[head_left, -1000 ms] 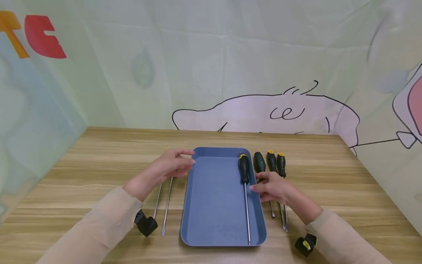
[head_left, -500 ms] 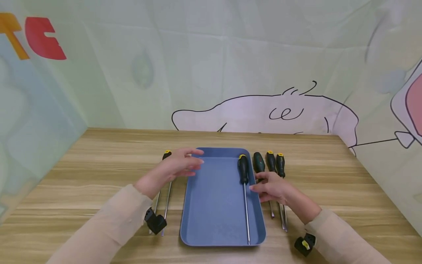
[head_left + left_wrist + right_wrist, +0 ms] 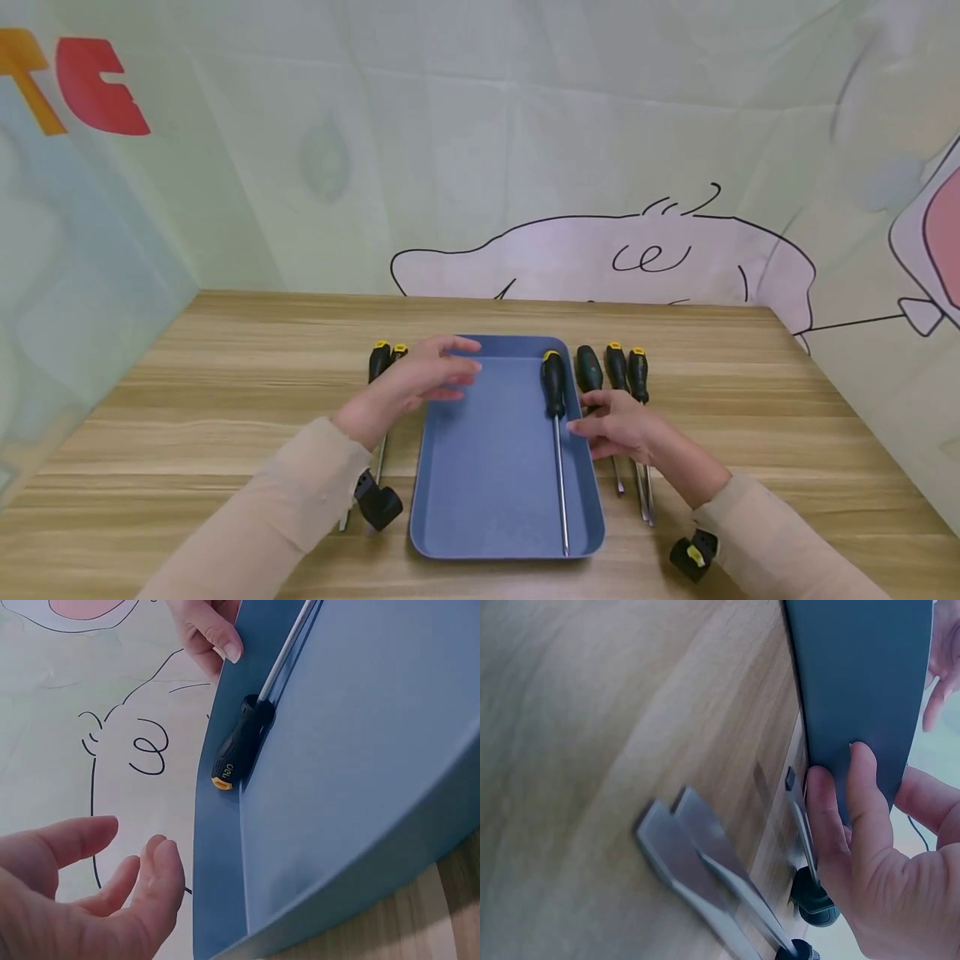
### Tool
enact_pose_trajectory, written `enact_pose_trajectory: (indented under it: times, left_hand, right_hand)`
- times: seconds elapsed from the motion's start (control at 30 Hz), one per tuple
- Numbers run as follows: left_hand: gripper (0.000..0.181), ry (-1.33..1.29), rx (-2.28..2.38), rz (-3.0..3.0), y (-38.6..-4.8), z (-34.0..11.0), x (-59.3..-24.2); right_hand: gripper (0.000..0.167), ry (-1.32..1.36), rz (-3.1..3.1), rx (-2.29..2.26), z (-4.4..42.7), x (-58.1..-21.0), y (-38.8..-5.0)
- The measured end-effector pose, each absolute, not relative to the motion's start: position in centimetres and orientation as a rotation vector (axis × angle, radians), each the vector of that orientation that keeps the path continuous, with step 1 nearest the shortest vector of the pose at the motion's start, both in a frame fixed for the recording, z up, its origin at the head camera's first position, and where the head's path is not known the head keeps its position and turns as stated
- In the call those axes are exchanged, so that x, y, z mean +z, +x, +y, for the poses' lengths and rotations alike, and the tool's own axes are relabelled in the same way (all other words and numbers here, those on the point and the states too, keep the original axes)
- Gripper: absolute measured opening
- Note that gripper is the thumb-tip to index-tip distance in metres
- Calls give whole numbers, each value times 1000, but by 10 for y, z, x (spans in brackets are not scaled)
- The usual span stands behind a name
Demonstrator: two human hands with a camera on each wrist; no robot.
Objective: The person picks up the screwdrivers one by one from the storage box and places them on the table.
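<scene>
A blue-grey tray lies on the table, with a black-handled, yellow-capped screwdriver along its right side. My right hand holds the tray's right edge, thumb over the rim and fingers against the outer wall, as the right wrist view shows. Over the tray's far left corner hovers my left hand, fingers spread and holding nothing; the left wrist view shows its fingers apart from the tray. Left of the tray lie two screwdrivers, partly hidden by the left hand and forearm.
Three more screwdrivers lie right of the tray: one with a dark green handle and two with black, yellow-capped handles. Their flat metal tips show in the right wrist view. A printed cloth stands behind the wooden table.
My left hand has moved rightward from the tray's left edge to over its inside, uncovering the left screwdrivers' handles. The right hand and the tray have stayed put.
</scene>
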State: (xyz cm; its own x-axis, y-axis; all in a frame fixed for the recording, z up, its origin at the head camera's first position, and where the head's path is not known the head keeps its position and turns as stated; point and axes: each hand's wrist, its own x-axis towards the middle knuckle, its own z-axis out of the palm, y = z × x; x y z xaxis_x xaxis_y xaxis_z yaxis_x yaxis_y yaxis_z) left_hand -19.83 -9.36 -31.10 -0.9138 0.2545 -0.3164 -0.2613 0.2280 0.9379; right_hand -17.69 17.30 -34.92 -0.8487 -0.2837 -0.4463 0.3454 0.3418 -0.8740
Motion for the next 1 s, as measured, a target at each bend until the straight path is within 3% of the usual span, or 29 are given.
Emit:
enact_pose_trajectory:
  times: [1.0]
  left_hand:
    - [44,-58,1807,2027,-201,-65,-330]
  right_hand:
    - [67,56,2081,-1545,173,-349,-176]
